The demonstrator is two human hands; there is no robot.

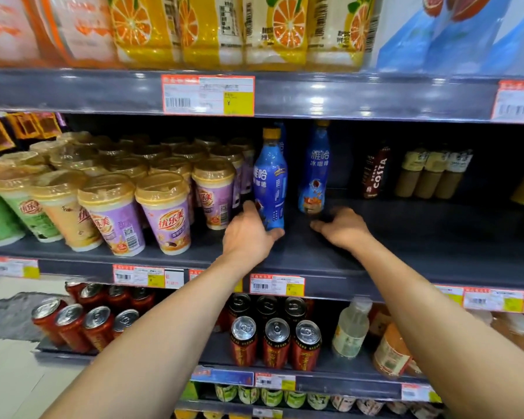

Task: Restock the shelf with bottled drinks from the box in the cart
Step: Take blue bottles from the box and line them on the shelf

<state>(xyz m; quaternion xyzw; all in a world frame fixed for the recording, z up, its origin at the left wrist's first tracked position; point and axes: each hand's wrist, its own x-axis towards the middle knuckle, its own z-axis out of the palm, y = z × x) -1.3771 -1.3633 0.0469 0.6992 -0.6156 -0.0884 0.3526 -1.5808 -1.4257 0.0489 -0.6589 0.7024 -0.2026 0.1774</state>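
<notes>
now the left hand (248,234) grips the base of a blue bottle (270,182) on the middle shelf (406,237), just beside the purple cups (167,213). the right hand (342,226) lies loose on the shelf, holding nothing, near a second blue bottle (313,176) standing further back.

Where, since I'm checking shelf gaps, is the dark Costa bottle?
Head view: the Costa bottle stands right of centre, far back on the middle shelf, between the right blue bottle and three beige bottles.
</notes>
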